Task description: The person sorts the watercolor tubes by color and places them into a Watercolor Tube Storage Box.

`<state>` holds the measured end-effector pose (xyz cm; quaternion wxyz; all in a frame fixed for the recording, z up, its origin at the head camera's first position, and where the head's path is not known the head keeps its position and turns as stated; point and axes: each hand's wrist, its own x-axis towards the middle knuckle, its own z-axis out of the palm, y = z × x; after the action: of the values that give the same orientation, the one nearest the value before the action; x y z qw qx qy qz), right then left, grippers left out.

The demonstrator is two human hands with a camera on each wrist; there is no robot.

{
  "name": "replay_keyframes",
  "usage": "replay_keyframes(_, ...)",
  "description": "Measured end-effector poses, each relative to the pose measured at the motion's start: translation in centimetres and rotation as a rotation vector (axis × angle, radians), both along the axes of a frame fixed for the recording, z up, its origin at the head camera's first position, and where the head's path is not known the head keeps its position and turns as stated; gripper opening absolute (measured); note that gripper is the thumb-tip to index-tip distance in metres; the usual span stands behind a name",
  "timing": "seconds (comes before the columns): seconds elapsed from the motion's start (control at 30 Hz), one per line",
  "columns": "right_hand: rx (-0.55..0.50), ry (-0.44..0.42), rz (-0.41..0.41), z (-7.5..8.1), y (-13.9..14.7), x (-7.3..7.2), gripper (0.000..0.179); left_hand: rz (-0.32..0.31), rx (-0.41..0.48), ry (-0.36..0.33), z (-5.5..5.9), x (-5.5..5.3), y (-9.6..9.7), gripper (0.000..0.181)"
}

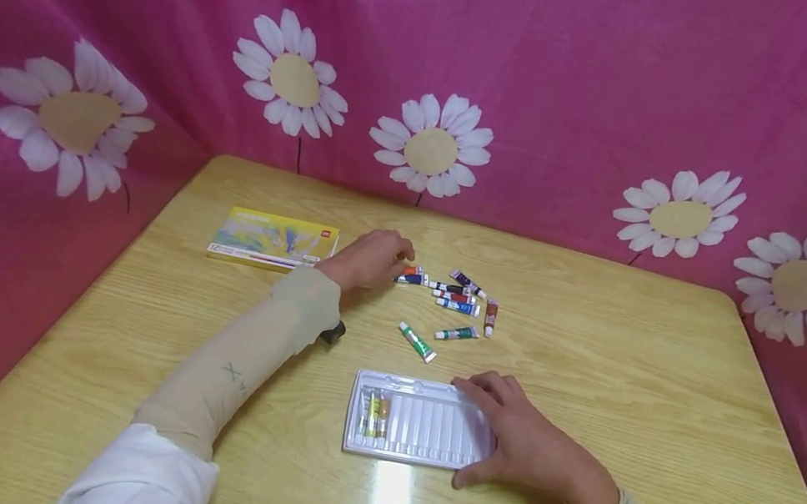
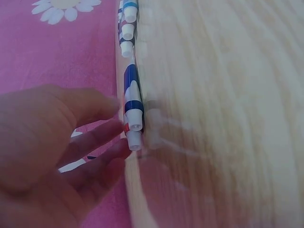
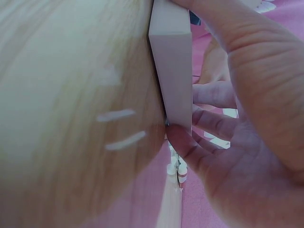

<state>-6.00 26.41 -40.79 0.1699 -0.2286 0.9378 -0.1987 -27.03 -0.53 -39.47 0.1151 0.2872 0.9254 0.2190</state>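
My left hand reaches to the far pile of small paint tubes. Its fingertips are right at an orange tube and a dark blue tube, whose white caps face the left wrist view; the fingers are only loosely bent beside them. A white plastic tray with narrow slots lies nearer me, several tubes in its left end, yellow and ochre among them. Around the tray's right end my right hand holds on, thumb at the near edge and fingers at the far edge.
More tubes lie loose past the tray: a green one, a teal one, a brown one, a blue one and a purple one. A yellow paint box lies left of my left hand. A pink flowered curtain borders the table.
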Motion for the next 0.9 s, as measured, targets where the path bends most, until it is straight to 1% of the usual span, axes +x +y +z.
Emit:
replay_keyframes(0.13, 0.001, 0.02, 0.007, -0.1, 0.0, 0.1, 0.115, -0.043, -0.028, 0.022, 0.1, 0.0, 0.0, 0.024)
replay_keyframes(0.23, 0.005, 0.024, 0.011, 0.0, 0.0, 0.1, 0.115, -0.054, -0.038, 0.014, 0.2, 0.0, 0.1, 0.022)
replay_keyframes(0.43, 0.01, 0.006, 0.001, 0.1, 0.0, 0.1, 0.115, -0.037, -0.037, -0.064, 0.5, -0.3, 0.1, 0.022)
replay_keyframes(0.63, 0.014, 0.0, -0.005, 0.2, 0.0, 0.1, 0.114, -0.04, -0.072, -0.136, 0.9, -0.6, 0.2, 0.029)
replay_keyframes(0.8, 0.017, -0.002, -0.009, 0.2, 0.0, 0.1, 0.114, -0.048, -0.098, -0.166, 1.2, -0.7, 0.4, 0.034)
replay_keyframes(0.9, 0.015, -0.001, -0.006, 0.1, 0.0, 0.1, 0.114, -0.057, -0.104, -0.167, 1.2, -0.8, 0.4, 0.035)
